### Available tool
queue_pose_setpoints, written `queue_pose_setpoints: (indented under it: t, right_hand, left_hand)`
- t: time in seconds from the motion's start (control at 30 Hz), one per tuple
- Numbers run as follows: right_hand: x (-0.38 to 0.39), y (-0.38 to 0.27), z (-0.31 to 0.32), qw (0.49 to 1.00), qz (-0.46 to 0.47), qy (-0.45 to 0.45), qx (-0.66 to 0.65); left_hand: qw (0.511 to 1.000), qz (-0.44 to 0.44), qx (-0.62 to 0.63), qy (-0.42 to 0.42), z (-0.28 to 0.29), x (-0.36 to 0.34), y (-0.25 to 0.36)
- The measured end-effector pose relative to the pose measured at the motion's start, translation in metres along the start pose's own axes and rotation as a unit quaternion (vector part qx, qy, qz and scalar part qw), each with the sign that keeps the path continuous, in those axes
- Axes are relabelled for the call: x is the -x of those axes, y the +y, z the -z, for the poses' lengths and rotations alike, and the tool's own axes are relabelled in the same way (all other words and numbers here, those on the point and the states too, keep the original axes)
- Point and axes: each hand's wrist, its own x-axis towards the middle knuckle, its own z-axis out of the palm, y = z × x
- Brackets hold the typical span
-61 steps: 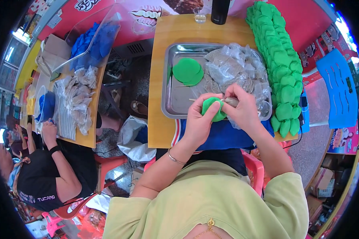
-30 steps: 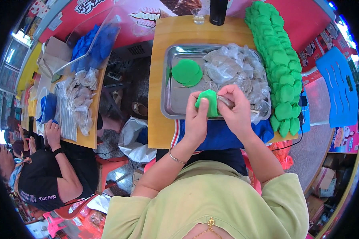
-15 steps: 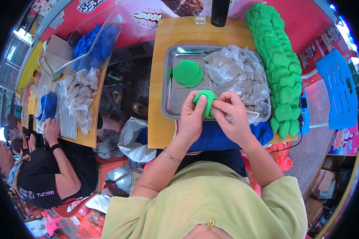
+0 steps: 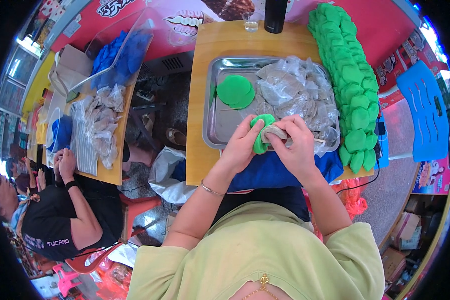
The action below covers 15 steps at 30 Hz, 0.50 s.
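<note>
Over the front of a metal tray [image 4: 212, 100], my left hand [image 4: 239, 147] is closed on a green soft piece [image 4: 260, 146]. My right hand [image 4: 296, 150] pinches a grey-beige lump [image 4: 274, 131] against that green piece. A pale thin stick [image 4: 319, 141] shows beside my right hand. Overlapping flat green discs [image 4: 235, 91] lie at the tray's left, and crumpled clear bags of grey-beige material [image 4: 290, 85] fill its right.
Green pieces [image 4: 352, 85] form a long heap on the table's right edge. A black bottle [image 4: 275, 15] and clear cup [image 4: 250, 22] stand behind the tray. At left, another person [image 4: 50, 220] works at a table [image 4: 110, 175]. A blue chair [image 4: 422, 110] is at right.
My hands have turned the green piece, opening it from a flattened shape, and the grey-beige lump now shows clearly against it. The other person's hands shifted slightly.
</note>
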Motion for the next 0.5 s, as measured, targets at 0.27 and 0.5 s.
queue_pose_setpoints:
  t: [0.27, 0.5]
  right_hand:
    - [-0.006, 0.013, 0.0, 0.997, 0.063, 0.016, -0.044]
    - [-0.011, 0.031, 0.002, 0.999, 0.001, 0.046, 0.026]
  left_hand:
    - [0.99, 0.139, -0.019, 0.025, 0.007, -0.007, 0.002]
    - [0.984, 0.084, -0.155, 0.023, 0.002, -0.017, 0.007]
